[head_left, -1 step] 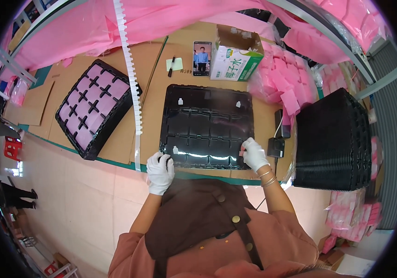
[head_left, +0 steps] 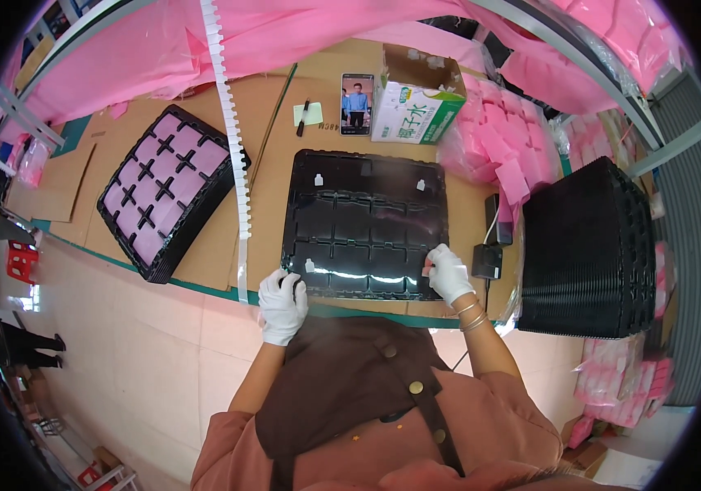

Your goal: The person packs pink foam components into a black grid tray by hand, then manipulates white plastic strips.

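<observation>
Gripping its near-left corner with our white-gloved left hand [head_left: 283, 308] and its right edge with our white-gloved right hand [head_left: 450, 277], we have the glossy black rectangular plastic tray [head_left: 367, 222] on brown cardboard [head_left: 265, 221] ahead, its near edge spanning between them, neither hand clearly nearer.

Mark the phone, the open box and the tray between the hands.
Phone [head_left: 356, 105]: head view, on its screen.
Box [head_left: 406, 116]: head view, on its front wall.
Tray [head_left: 367, 222]: head view, middle of its face.
</observation>
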{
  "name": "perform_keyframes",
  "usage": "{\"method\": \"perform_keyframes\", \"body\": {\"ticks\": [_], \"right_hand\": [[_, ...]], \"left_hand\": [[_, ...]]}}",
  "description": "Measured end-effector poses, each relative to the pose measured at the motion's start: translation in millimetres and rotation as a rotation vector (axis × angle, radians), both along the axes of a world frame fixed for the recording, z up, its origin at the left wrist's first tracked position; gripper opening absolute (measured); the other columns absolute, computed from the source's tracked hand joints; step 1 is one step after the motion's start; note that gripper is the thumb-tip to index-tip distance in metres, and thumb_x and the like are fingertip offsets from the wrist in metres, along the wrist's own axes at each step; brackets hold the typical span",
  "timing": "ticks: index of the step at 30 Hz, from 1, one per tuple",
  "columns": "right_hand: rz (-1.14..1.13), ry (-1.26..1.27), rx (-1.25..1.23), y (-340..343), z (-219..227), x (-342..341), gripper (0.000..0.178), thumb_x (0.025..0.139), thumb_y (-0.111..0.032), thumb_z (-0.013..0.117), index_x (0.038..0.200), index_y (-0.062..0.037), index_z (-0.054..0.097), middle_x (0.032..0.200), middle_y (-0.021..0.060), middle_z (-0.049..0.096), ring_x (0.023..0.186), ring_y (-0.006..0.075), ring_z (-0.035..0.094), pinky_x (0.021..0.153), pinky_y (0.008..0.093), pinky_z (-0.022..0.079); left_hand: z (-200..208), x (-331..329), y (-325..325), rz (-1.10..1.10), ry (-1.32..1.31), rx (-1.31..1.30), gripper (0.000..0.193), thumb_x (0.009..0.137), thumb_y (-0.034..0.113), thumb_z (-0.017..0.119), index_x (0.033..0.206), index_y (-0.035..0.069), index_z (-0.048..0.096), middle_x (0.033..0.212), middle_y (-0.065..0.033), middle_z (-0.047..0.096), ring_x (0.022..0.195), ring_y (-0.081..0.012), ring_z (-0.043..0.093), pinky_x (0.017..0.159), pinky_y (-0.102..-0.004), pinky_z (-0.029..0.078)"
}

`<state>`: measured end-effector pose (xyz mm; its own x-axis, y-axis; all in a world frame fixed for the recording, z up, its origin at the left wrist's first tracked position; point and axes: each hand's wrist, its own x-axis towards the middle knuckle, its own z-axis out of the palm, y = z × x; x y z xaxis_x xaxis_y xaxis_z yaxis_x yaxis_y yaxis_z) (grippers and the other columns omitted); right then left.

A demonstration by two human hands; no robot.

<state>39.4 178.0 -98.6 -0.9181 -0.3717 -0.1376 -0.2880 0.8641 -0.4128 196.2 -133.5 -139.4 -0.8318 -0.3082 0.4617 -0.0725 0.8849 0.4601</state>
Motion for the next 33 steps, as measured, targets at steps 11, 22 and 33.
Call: {"method": "perform_keyframes", "body": {"ticks": [11,22,33], "right_hand": [[0.067,-0.305,-0.522,28.0,-2.6,-10.7,0.017,0.07,0.016,0.048,0.073,0.0,0.051,0.074,0.0135,0.053,0.073,0.0229,0.059,0.068,0.0344,0.049],[-0.198,0.323,-0.172,-50.3,-23.3,-158.1,0.004,0.076,-0.001,0.055,0.076,-0.0044,0.057,0.078,0.0147,0.061,0.075,0.0305,0.064,0.073,0.0401,0.049],[-0.027,0.238,-0.062,-39.7,-28.2,-179.9,0.004,0.077,-0.003,0.06,0.081,-0.0041,0.061,0.08,0.0137,0.064,0.074,0.0287,0.064,0.067,0.039,0.05]], "left_hand": [[-3.0,-2.8,-3.8,-0.018,0.004,-0.025,0.02,0.08,0.017,0.064,0.1,0.012,0.059,0.104,-0.0097,0.051,0.096,-0.0309,0.049,0.082,-0.0419,0.041],[-1.6,-2.1,-4.0,-0.046,0.049,-0.044,0.016,0.077,0.014,0.066,0.088,0.012,0.055,0.099,-0.0084,0.052,0.09,-0.03,0.051,0.076,-0.0416,0.041],[-4.7,-0.8,-6.4,-0.04,0.042,-0.02,0.012,0.075,0.015,0.064,0.084,0.011,0.057,0.099,-0.0099,0.053,0.09,-0.0303,0.052,0.077,-0.0419,0.041]]}}
